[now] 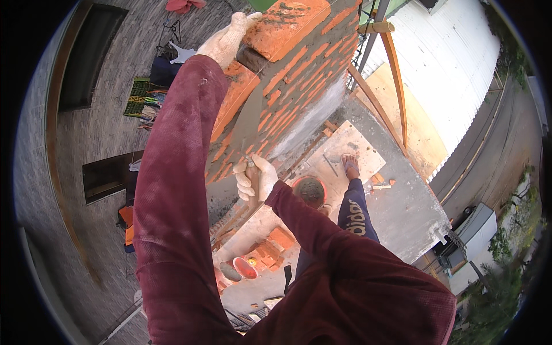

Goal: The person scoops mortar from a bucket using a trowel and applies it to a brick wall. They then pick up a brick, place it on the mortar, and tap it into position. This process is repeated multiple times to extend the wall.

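My left hand, pale with dust or a glove, is at the top of a brick wall. It closes against the near left side of an orange brick, one digit stretched along its upper edge; the other fingers are mostly hidden. Grey mortar fills the gap below this brick, above a neighbouring brick. Lower down, my right hand is wrapped around the handle of a trowel. The pointed trowel blade, coated in grey, points up along the wall face, touching or very near it.
A round bucket of grey mortar stands on the platform by my feet. Loose bricks and a red-rimmed bowl lie nearer. Wooden poles rise at the platform's far edge. A drop to a road is on the right.
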Available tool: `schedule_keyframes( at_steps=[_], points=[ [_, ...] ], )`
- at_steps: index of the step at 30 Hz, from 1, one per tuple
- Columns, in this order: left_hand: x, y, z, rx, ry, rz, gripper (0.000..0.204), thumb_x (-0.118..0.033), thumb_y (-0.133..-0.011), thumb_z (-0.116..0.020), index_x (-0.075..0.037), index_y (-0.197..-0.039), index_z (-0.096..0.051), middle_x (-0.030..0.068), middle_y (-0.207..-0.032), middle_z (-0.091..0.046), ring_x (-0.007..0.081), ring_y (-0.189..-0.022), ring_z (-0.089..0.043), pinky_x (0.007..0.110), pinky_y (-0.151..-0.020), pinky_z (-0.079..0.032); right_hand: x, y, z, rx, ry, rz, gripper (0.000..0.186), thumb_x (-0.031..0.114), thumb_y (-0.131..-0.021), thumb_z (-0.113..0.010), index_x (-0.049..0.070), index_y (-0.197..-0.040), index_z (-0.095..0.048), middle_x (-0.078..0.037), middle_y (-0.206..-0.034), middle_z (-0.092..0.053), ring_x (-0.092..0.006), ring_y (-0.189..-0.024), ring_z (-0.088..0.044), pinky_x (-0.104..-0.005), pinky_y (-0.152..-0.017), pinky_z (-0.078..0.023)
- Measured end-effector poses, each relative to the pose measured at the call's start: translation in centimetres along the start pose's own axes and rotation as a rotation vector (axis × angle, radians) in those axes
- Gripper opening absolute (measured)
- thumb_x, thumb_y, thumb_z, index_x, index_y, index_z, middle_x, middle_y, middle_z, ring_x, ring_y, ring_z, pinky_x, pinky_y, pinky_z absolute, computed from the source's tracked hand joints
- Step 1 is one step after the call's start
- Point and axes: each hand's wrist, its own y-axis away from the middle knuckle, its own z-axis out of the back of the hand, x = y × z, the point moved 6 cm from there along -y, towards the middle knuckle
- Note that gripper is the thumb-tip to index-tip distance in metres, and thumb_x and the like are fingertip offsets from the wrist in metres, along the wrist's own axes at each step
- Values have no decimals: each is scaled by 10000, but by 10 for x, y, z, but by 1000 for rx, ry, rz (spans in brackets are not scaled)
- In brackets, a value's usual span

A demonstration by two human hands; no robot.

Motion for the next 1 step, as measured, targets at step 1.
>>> schedule_keyframes(
  at_steps=[1],
  points=[
    [-3, 7, 14, -91, 64, -46, 871, -778, -1035, -144, -204, -1608, -459, 181, -1648, -423, 341, -1579, -301, 407, -1313, -160, 4, 2, 6, -5, 18, -16, 666, 659, -1037, -443, 76, -1250, -686, -83, -660, -591, -239, -447, -488, -440, -493, -432]
  ],
)
